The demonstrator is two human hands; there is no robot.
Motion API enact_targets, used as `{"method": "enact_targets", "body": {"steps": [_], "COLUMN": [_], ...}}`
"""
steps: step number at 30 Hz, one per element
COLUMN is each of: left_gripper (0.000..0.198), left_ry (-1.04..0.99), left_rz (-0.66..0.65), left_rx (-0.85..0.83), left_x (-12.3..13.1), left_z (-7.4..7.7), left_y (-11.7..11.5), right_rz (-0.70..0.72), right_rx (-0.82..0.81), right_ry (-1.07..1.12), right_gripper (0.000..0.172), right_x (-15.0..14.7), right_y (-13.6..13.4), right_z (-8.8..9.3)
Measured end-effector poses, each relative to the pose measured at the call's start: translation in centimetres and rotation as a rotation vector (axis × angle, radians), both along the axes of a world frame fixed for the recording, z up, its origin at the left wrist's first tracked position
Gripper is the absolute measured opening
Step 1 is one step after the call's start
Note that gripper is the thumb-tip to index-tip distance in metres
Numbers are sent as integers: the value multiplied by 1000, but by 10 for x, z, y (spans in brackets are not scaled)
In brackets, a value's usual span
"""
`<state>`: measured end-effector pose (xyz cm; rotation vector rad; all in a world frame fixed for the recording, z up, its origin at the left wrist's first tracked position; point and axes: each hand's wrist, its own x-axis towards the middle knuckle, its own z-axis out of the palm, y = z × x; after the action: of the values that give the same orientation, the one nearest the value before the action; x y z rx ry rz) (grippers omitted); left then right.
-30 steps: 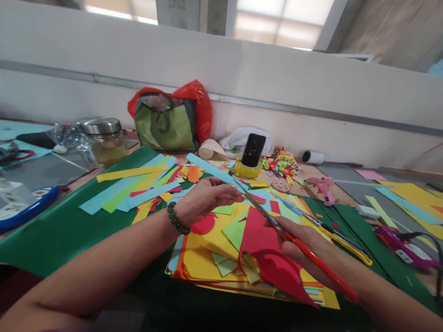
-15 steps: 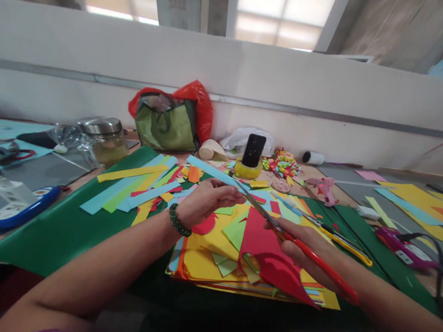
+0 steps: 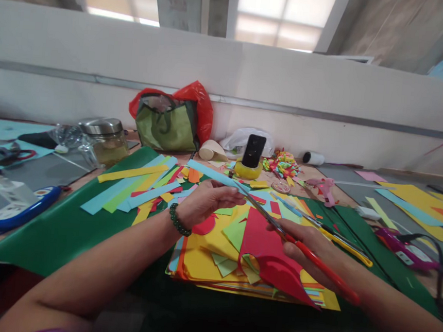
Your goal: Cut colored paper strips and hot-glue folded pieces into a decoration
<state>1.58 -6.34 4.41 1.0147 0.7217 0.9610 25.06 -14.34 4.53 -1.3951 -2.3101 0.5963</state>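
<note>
A light blue paper strip [image 3: 212, 172] is pinched in my left hand [image 3: 213, 200], its long end slanting up and away to the left. My right hand [image 3: 308, 241] is closed on red-handled scissors [image 3: 266, 215], whose blades reach up to the strip's near end beside my left fingertips. Whether the blades are parted is hard to make out. Below both hands lies a stack of coloured paper [image 3: 201, 262], with a cut red sheet [image 3: 262, 236], a red paper circle [image 3: 204, 224] and small green scraps [image 3: 223, 264] on top.
Loose paper strips [image 3: 122, 188] spread over the green sheet [image 3: 56, 234] on the left. Behind stand a phone [image 3: 254, 151] on a yellow tape roll, a glass jar [image 3: 105, 145] and a green bag [image 3: 167, 122]. A yellow utility knife [image 3: 348, 248] and pink glue gun [image 3: 324, 189] lie right.
Very little differs. The blue strip's far end has dipped slightly, and the scissors' blades have shifted a touch at its near end. Both hands stay almost in place.
</note>
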Motion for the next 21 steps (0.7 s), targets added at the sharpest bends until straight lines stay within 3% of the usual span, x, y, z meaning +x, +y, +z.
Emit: {"method": "enact_targets", "body": {"steps": [5, 12, 21], "left_gripper": [18, 17, 10], "left_ry": [-14, 5, 21], "left_rz": [-56, -69, -62], "left_rx": [9, -4, -24], "left_x": [-1, -2, -3], "left_z": [0, 2, 3], "left_y": [0, 0, -1], "right_rz": [53, 3, -49], "right_rx": [-7, -16, -18], "right_ry": [1, 12, -19], "right_gripper": [81, 82, 79], "right_x": [0, -8, -1], "right_y": [0, -4, -1], "right_z": [-1, 4, -12]}}
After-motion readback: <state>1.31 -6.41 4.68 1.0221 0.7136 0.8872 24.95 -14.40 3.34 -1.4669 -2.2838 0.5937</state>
